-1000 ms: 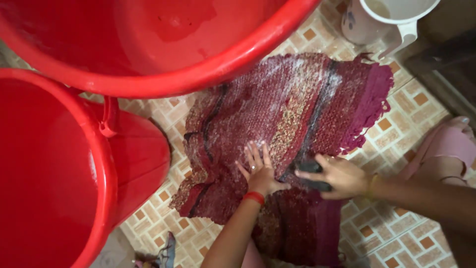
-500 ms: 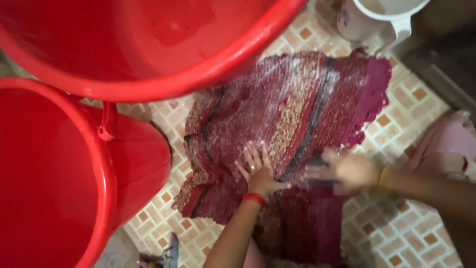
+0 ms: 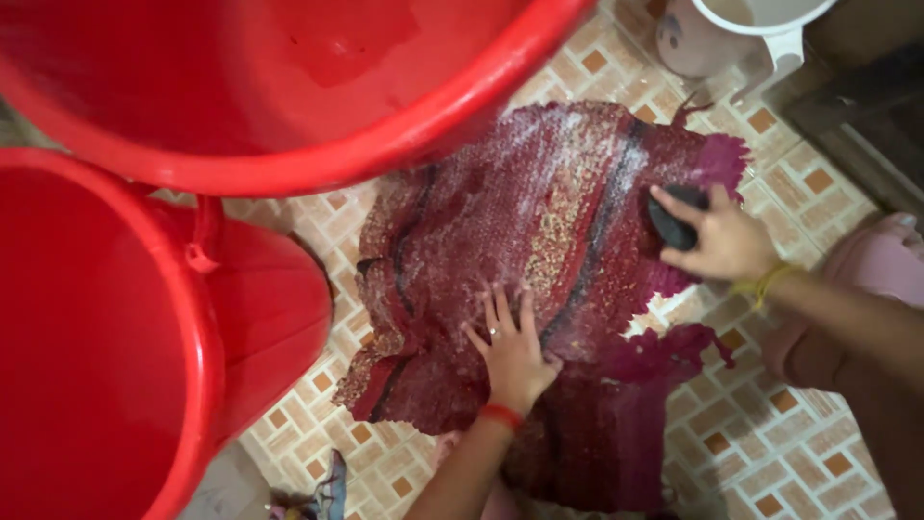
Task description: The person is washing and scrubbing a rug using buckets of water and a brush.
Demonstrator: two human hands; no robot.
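Left hand (image 3: 515, 351) pressed flat on the soapy maroon woven mat (image 3: 539, 289), fingers spread wide, gripping nothing, just pinning it down. Red band on that wrist. Right hand (image 3: 717, 241) out past the left one, up and to its right, curled around a dark scrub brush (image 3: 672, 223) and pushing it onto the far edge of the mat by the fringe. Yellow band on that wrist. Mat spread over the patterned tile floor (image 3: 770, 443) right under both hands, white suds across its far half, one corner bunched up between the two hands. Two big red tubs (image 3: 144, 318) off to the left of the left hand, one overlapping the other. White jug (image 3: 741, 34) just beyond the right hand, up past the mat's far corner. Pink cloth (image 3: 881, 265) beside the right forearm.
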